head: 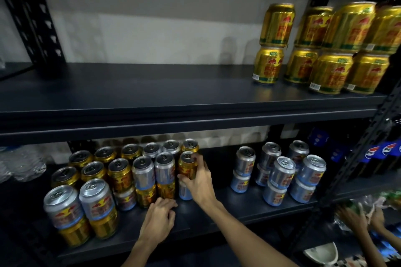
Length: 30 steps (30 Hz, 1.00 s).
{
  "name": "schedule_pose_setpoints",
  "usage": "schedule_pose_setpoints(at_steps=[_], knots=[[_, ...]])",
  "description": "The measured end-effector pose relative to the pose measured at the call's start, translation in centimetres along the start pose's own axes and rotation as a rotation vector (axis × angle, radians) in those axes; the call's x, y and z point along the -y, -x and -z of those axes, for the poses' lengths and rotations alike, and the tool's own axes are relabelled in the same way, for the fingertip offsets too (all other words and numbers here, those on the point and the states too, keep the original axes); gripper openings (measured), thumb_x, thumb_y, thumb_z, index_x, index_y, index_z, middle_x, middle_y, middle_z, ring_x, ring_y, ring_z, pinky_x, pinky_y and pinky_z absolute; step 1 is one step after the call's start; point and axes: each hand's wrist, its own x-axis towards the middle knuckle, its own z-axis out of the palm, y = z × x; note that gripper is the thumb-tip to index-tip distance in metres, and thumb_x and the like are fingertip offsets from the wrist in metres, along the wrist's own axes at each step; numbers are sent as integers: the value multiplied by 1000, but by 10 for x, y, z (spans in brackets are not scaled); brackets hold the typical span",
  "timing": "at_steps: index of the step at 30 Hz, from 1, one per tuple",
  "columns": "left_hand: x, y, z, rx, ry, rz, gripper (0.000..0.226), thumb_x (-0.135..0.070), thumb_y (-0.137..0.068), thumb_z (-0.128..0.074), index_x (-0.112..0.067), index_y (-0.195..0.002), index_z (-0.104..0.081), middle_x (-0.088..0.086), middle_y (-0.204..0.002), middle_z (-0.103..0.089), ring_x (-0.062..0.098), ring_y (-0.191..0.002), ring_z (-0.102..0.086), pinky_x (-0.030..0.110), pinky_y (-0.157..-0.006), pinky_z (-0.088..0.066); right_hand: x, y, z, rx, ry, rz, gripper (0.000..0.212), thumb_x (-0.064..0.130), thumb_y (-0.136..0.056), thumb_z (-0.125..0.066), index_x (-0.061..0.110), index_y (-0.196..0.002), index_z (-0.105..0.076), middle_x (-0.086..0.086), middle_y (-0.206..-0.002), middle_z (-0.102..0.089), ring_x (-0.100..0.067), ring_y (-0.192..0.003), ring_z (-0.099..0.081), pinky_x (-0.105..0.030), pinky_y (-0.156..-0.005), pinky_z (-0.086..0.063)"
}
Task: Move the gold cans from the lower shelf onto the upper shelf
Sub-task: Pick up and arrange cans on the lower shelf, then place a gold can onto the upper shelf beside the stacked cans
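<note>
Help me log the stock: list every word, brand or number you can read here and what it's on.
"RE" over "BU" (partial, red letters): gold cans on the upper shelf.
"PE" (partial): blue bottle labels at the far right, past the rack's post.
Silver cans: red lettering too blurred to read.
Barcodes and green tags on the gold cans: too small to read.

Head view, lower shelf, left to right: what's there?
Crumpled clear plastic wrap → mixed block of gold and silver drink cans → gold metal can gripped by the right hand → stacked silver-blue cans → dark bottles with blue labels. The left hand overlaps the block, so it is omitted.
</note>
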Motion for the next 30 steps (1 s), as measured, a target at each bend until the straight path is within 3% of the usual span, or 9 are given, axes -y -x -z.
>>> schedule_pose_setpoints(at_steps=[2, 4, 15, 18, 21, 25, 27, 30], knots=[[-1, 1, 1, 2, -1, 4, 28, -17, -89, -55, -26, -111, -70, -19, -116, -64, 4, -109, -51, 25, -89, -40, 1, 5, 7, -6, -31, 27, 68, 26, -81, -81, 47, -131, -39, 6, -126, -55, -2, -113, -57, -32, -99, -53], [-3, 2, 2, -4, -8, -3, 28, -17, -89, -56, -26, -111, -70, -18, -115, -65, 4, -109, -51, 24, -90, -40, 1, 11, 16, -20, -57, 51, 66, 29, -83, -81, 42, -133, -40, 8, -128, -55, 0, -117, -56, -30, -100, -51], [-9, 5, 11, -36, -25, -54, 24, -13, -90, -59, -20, -109, -72, -10, -117, -68, 11, -110, -55, 31, -95, -44, 16, 27, 76, -106, -32, 149, 57, 29, -81, -83, 32, -124, -45, 2, -116, -66, -10, -107, -66, -40, -93, -55], [-9, 4, 13, -58, -3, -79, 21, -9, -86, -63, -18, -100, -74, -7, -108, -71, 14, -101, -59, 36, -90, -52, 22, 35, 91, -124, -44, 161, 62, 23, -81, -84, 32, -127, -44, 4, -115, -65, -9, -104, -66, -40, -91, -56], [-25, 1, 24, -95, 42, -142, 18, -9, -85, -62, -18, -96, -74, -7, -99, -71, 14, -94, -64, 32, -84, -54, 30, 42, 110, -135, -54, 180, 64, 17, -78, -84, 32, -125, -44, 8, -115, -64, -8, -104, -66, -37, -90, -56], [-81, -11, 68, -284, 172, -419, 20, -11, -85, -53, -10, -86, -73, -3, -88, -69, 16, -81, -65, 30, -74, -52, 46, 54, 143, -162, -70, 256, 69, 16, -73, -85, 40, -122, -44, 20, -116, -61, -11, -107, -65, -31, -88, -55], [-115, -19, 100, -467, 219, -598, 19, -4, -85, -54, -4, -83, -73, 2, -88, -70, 17, -81, -65, 29, -73, -52, 63, 60, 162, -202, -88, 346, 66, 19, -71, -83, 36, -122, -44, 28, -118, -56, -4, -106, -63, -21, -87, -50], [-166, -34, 161, -741, 269, -772, 16, 7, -82, -60, 3, -83, -75, 11, -88, -72, 24, -78, -68, 34, -70, -54, 100, 58, 195, -267, -100, 512, 62, 30, -71, -76, 28, -125, -44, 33, -122, -48, 3, -107, -55, -18, -89, -45]])
